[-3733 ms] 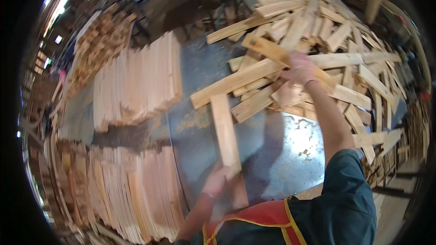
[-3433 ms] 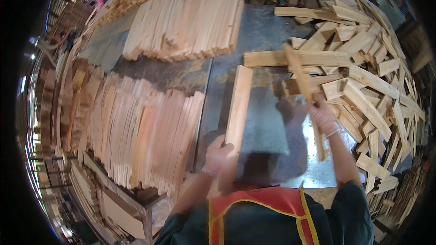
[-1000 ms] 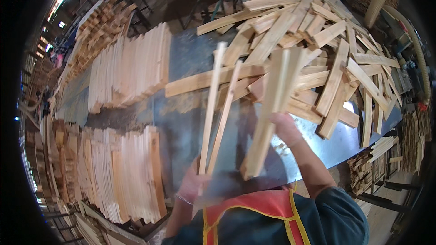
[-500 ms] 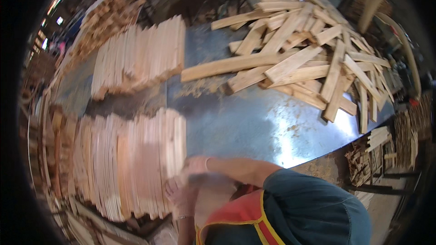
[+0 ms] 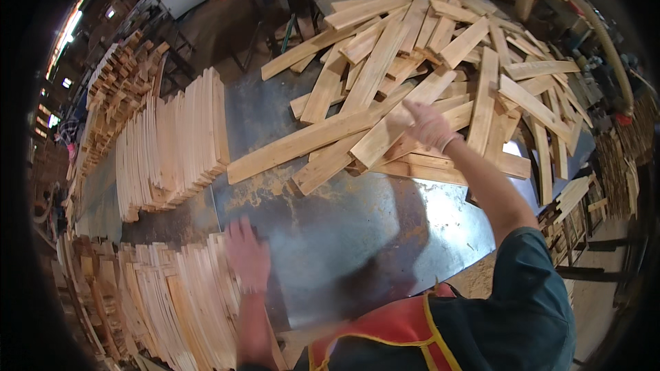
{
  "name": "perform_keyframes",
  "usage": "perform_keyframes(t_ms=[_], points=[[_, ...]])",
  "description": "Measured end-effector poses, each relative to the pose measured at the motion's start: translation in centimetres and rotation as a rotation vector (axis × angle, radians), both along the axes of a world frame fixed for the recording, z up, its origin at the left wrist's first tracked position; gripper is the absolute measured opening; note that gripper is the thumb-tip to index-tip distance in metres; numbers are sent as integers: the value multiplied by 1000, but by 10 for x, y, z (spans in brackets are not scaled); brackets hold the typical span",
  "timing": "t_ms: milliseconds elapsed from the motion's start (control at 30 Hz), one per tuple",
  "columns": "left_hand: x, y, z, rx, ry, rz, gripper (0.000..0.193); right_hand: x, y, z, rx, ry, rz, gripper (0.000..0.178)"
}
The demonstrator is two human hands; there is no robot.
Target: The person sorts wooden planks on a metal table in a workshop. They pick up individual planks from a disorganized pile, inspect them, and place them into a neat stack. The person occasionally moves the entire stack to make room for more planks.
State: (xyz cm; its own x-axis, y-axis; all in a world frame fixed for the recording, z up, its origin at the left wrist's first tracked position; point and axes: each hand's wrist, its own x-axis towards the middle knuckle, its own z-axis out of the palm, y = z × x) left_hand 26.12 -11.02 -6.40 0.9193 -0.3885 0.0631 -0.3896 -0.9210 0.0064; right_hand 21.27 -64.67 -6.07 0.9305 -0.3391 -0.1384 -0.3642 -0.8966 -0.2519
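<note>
My right hand (image 5: 432, 128), in a pale glove, reaches into the heap of loose wooden boards at the far right. Its fingers stretch over a light flat board (image 5: 385, 139) that slants across the heap; no closed grip shows. At the lower left, my left hand (image 5: 247, 254) lies open, slightly blurred, fingers pointing away from me. It is against the right end of the near row of upright wooden strips (image 5: 185, 295). Beside the light board, a longer board (image 5: 295, 148) sticks out of the heap toward the left.
The metal tabletop (image 5: 330, 233) is dusted with sawdust. A second row of strips (image 5: 172, 144) stands at its far left, with stacked wood blocks (image 5: 117, 82) beyond. More timber (image 5: 574, 199) leans past the right edge. A hose (image 5: 605, 41) hangs at far right.
My hands, earlier together at the right end of the near row, are now apart. The right has moved far and right to the heap; the left stays by the row. The view has shifted.
</note>
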Motion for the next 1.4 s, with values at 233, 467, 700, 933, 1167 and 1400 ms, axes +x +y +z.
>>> perform_keyframes(t_ms=[233,467,700,933,1167,1400], points=[[176,-147,-39,151,-54,-303,81,66,-62,-29,-485,299,450,93],[165,-210,-16,-99,382,-363,65,6,-78,-51,-438,56,588,26],[25,-222,-36,-98,572,-193,109,-51,-38,-13,-304,251,749,52],[-152,-144,-60,-177,322,-390,80,-112,15,-32,-226,246,892,50],[-200,-2,-44,-7,708,21,70,-104,117,67,-145,358,663,54],[-241,125,-57,-1090,1045,411,58,-116,217,-22,1067,-25,-11,70]])
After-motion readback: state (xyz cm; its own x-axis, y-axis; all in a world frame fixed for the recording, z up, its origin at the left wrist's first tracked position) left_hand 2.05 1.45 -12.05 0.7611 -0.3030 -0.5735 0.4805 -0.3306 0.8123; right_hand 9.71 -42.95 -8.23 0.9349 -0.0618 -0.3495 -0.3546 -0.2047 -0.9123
